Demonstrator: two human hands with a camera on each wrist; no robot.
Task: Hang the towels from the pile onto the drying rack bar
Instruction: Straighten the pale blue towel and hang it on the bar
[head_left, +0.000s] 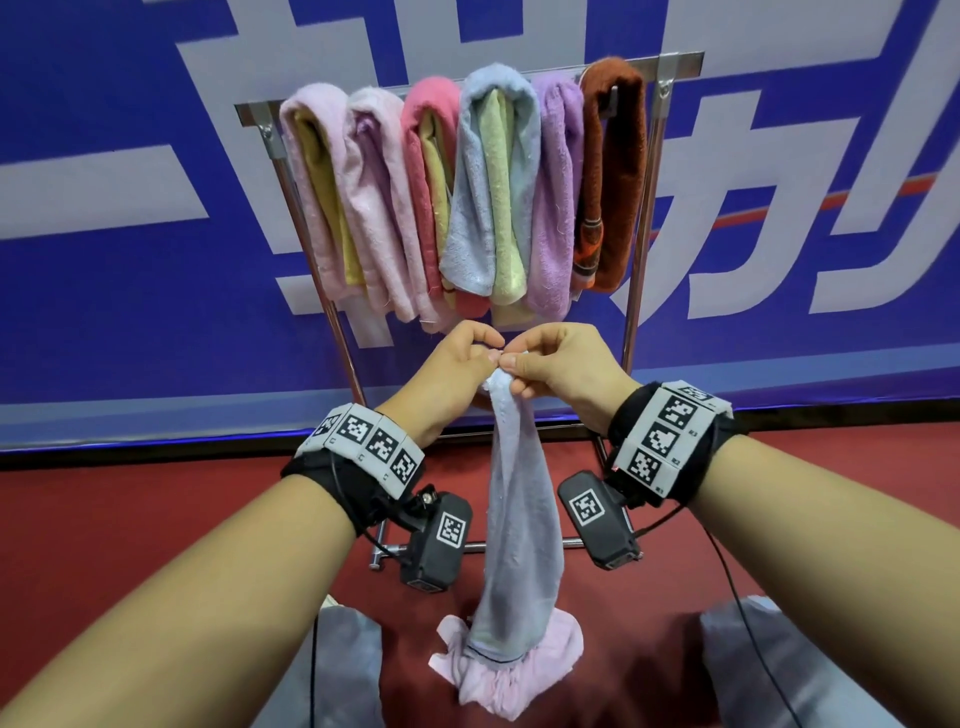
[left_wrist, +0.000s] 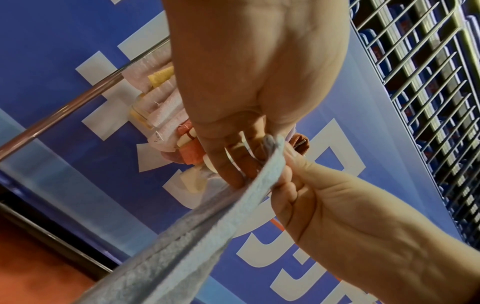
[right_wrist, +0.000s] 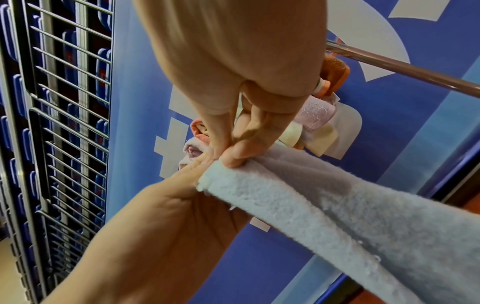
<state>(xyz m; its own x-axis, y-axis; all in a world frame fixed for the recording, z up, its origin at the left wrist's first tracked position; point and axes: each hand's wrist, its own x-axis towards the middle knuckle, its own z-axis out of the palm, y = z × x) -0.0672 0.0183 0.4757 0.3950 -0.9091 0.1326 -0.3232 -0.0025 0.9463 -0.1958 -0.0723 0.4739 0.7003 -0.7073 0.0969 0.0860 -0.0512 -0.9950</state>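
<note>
A light blue towel (head_left: 519, 499) hangs bunched from my two hands, below the rack's hung towels. My left hand (head_left: 491, 354) and right hand (head_left: 513, 366) meet at its top corner and both pinch it with curled fingers. In the right wrist view the right hand (right_wrist: 228, 159) pinches the towel's corner (right_wrist: 324, 209) and the left hand's fingertips (right_wrist: 197, 166) touch it. The left wrist view has the towel's edge (left_wrist: 259, 185) between both hands. Its lower end lies on a crumpled pink towel (head_left: 545, 660). The rack bar (head_left: 672, 58) carries several hung towels (head_left: 498, 176).
The rack's metal uprights (head_left: 643, 228) and foot bar (head_left: 569, 544) stand on a red floor (head_left: 130, 519) before a blue banner (head_left: 104, 182). Grey cloth (head_left: 343, 670) lies at both lower corners. A wire grid shelf (right_wrist: 67, 123) shows in the wrist views.
</note>
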